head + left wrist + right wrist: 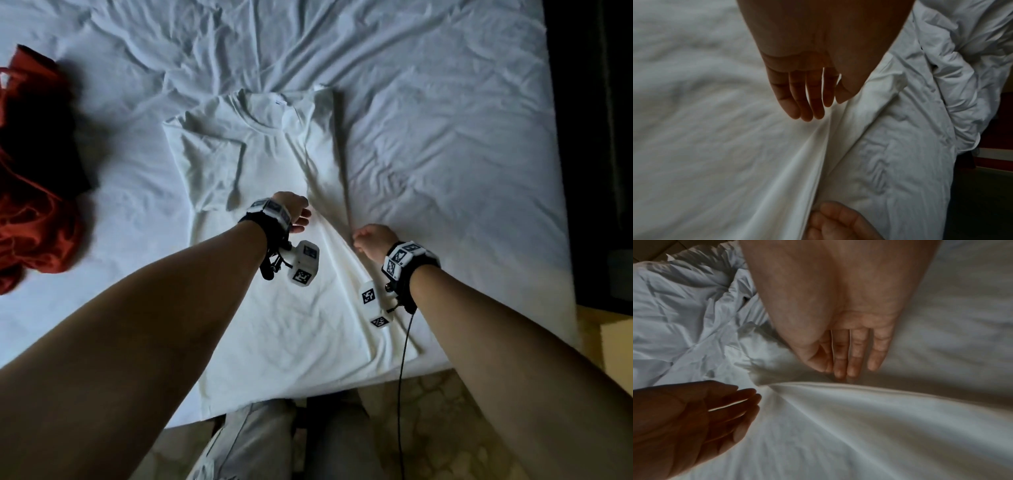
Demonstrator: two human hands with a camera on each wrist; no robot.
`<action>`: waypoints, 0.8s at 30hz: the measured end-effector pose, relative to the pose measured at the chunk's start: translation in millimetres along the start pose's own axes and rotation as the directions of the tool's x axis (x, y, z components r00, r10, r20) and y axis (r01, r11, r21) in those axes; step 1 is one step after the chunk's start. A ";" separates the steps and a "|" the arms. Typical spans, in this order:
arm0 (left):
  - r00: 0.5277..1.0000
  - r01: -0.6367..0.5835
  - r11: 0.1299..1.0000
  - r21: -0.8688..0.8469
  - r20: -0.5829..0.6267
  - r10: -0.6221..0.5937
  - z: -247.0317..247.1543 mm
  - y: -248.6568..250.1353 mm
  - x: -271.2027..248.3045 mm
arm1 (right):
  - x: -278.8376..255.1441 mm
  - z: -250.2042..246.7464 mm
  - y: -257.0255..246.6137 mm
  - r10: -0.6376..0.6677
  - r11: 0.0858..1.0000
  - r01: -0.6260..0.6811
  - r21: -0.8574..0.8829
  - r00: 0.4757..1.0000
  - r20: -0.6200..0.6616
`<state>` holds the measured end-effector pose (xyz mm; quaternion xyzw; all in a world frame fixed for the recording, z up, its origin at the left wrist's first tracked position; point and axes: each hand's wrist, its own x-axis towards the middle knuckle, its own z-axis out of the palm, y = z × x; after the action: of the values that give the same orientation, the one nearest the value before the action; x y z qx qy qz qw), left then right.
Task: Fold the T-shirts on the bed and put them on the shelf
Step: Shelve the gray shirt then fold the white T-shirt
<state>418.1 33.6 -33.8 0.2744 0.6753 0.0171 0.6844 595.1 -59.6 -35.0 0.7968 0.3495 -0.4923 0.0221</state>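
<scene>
A white T-shirt (274, 308) lies flat on the bed, collar away from me, with its left sleeve and its right side folded inward. My left hand (298, 214) hovers over the shirt's middle, fingers (807, 104) straight and slightly spread, holding nothing. My right hand (371, 240) is at the shirt's folded right edge. Its straight fingers (851, 356) point down, and their tips touch the raised fold (838, 386). In the left wrist view that fold (818, 154) runs between both hands, and the right hand (838, 222) shows at the bottom.
A red garment (34, 222) and a dark one (44, 137) lie bunched at the bed's left side. The wrinkled white sheet (445, 137) surrounds the shirt. A crumpled duvet (962, 81) lies beyond. Dark furniture (599, 137) stands to the right, with tiled floor (445, 411) at the near edge.
</scene>
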 end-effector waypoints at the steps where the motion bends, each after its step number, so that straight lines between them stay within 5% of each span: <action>1: 1.000 0.000 1.000 0.006 0.009 0.000 4.3 -7.7 -3.6 | -3.7 2.2 10.9 0.011 1.000 -0.011 -0.015 1.000 -0.005; 8: 0.999 0.000 0.998 0.056 0.053 -0.003 36.4 -69.3 -26.8 | -30.9 16.1 70.9 0.070 0.985 -0.044 -0.168 0.985 0.157; 19: 1.000 -0.007 1.000 0.019 -0.018 0.007 88.6 -167.5 -58.1 | -41.0 31.7 181.0 0.023 0.992 0.010 -0.126 0.965 0.261; 24: 0.999 -0.002 0.999 -0.033 -0.032 0.001 106.4 -192.1 -74.3 | -70.0 25.5 191.1 -0.079 0.990 0.109 -0.086 0.951 0.299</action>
<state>444.2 -196.2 -49.1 0.2634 0.6854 0.0332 0.6780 667.2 -251.0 -51.2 0.6948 0.4045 -0.5877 0.0910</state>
